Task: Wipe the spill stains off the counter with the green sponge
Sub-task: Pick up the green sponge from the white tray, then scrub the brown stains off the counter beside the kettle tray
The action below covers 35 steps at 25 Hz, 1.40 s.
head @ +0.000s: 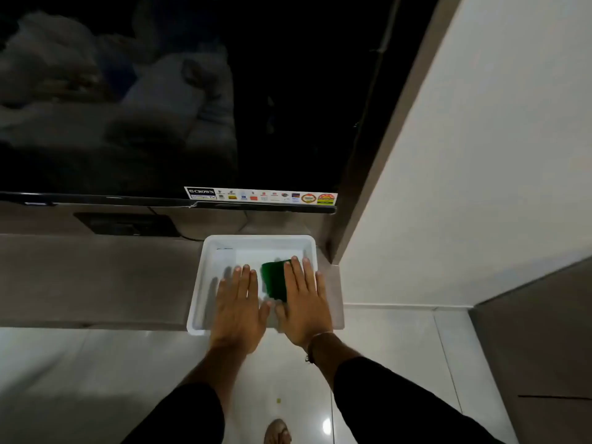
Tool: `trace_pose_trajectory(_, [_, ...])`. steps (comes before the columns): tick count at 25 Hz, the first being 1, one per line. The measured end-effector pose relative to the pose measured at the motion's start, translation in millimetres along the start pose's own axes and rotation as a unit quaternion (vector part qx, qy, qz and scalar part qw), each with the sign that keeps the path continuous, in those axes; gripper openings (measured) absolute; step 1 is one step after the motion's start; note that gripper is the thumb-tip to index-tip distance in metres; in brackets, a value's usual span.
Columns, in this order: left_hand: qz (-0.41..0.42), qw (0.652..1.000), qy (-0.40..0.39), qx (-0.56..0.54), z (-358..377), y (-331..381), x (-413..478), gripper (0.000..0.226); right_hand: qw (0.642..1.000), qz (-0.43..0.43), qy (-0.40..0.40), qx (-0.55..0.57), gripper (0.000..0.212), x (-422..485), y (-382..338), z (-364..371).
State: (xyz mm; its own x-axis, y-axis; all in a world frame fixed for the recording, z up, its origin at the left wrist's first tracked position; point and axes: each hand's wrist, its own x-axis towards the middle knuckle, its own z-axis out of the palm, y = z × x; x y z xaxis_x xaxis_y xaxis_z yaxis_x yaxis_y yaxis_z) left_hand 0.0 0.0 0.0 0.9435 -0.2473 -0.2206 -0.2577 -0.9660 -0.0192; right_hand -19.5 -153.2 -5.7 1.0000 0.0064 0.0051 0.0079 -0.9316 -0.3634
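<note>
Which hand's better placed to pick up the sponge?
Right. The right hand already overlaps the green sponge in the white tray; the left hand lies flat beside it, clear of the sponge.

White tray (256,243) is looking like smooth plastic, slight sheen. Green sponge (274,280) is reading matt, fibrous. Counter (96,277) is showing a matt grey-brown laminate look. Floor tiles (80,363) and TV screen (128,91) are reflecting glossy.
</note>
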Motion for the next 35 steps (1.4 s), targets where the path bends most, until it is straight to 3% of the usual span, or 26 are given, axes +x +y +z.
trace_pose_trajectory(7, [0.010,1.000,0.001,-0.005,36,-37,59,0.074,0.983,-0.042,-0.149,-0.094,0.082,66,2,57])
trace_pose_trajectory(10, [0.012,1.000,-0.017,-0.019,44,-41,67,0.074,0.981,-0.044,-0.171,-0.082,0.074,72,9,66])
trace_pose_trajectory(16, [0.015,1.000,-0.012,-0.025,45,-41,67,0.075,0.987,-0.071,-0.105,-0.102,0.064,69,10,66])
trace_pose_trajectory(22, [0.036,0.999,0.025,-0.013,0,-12,37,0.080,0.990,-0.121,-0.011,-0.075,0.071,42,10,1])
trace_pose_trajectory(27, [0.118,0.989,0.053,-0.065,-47,83,-1,0.088,0.990,-0.064,0.064,-0.105,0.069,-33,77,-84])
trace_pose_trajectory(31, [0.179,0.981,0.061,-0.041,-69,188,-26,0.091,0.988,0.018,0.101,-0.117,0.084,-108,164,-140])
trace_pose_trajectory(35, [0.259,0.963,0.073,-0.023,-82,329,-60,0.099,0.979,0.104,0.113,-0.136,0.083,-204,269,-195])
